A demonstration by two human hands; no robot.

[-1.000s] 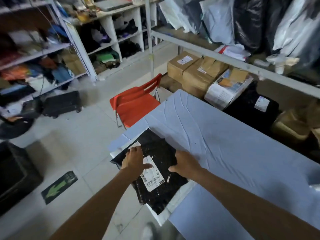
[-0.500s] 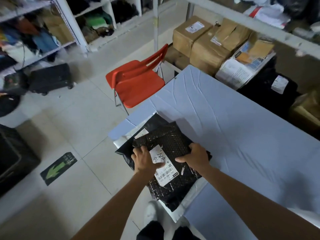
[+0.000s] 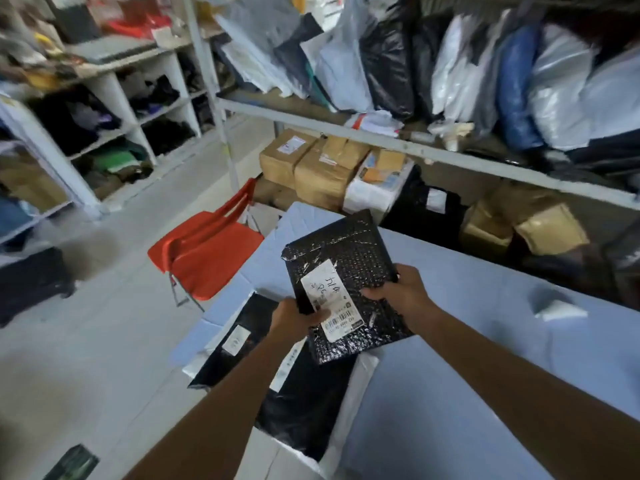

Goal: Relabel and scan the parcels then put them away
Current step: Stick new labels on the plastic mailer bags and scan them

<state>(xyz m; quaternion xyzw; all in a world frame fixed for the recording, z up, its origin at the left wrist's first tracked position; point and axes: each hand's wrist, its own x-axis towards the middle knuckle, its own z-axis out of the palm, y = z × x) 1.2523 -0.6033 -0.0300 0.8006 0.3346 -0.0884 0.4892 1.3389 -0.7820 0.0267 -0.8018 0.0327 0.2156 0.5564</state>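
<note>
On the near left corner of the pale blue tabletop (image 3: pixel 450 368) lies a flat black plastic mailing bag (image 3: pixel 304 403) on top of white ones. Another black bag with a small white sticker (image 3: pixel 239 337) lies just beside it at the edge.

Above these, both hands hold up a black bubble-wrap parcel (image 3: pixel 349 244), tilted, with its labelled face toward the camera. The left hand (image 3: pixel 298 320) grips the parcel's lower left edge, its thumb pressed on the white barcode label (image 3: pixel 329 299), which carries handwriting near its top. The right hand (image 3: pixel 401 292) clasps the right edge, its fingers curled round the side. The parcel is clear of the tabletop and overlaps the bags below.

Farther right on the tabletop sits a small crumpled white scrap (image 3: pixel 557 308), well apart from the hands. Beyond the left end of the tabletop stands a red plastic chair (image 3: pixel 207 251) on the pale floor. Behind it, brown cardboard boxes (image 3: pixel 311 171) are stacked under a long metal shelf (image 3: pixel 433 152). The shelf is packed with upright grey, black, white and blue plastic mail bags (image 3: pixel 450 74).
</note>
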